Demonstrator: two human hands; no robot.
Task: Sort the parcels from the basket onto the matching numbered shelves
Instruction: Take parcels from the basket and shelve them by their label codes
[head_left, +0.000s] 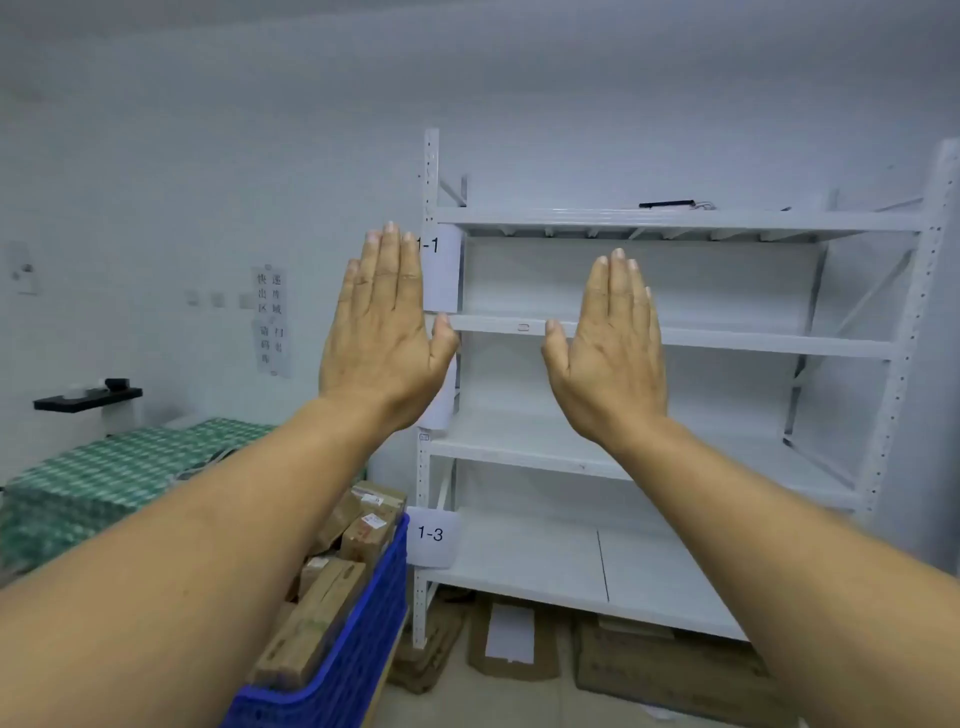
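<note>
Sorting not begun: left hand (382, 332) and right hand (613, 343) flat, empty; next grab a parcel (363, 535) from near-left basket (353, 660).

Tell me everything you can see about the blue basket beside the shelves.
The blue basket looks like moulded plastic with ribbed, slotted walls. It sits low at the left of the white shelf rack, below the 1-3 label. Only its right wall and rim show; the left arm hides the rest. Brown cardboard parcels with paper labels are piled above its rim. Neither the left hand nor the right hand touches it.
</note>
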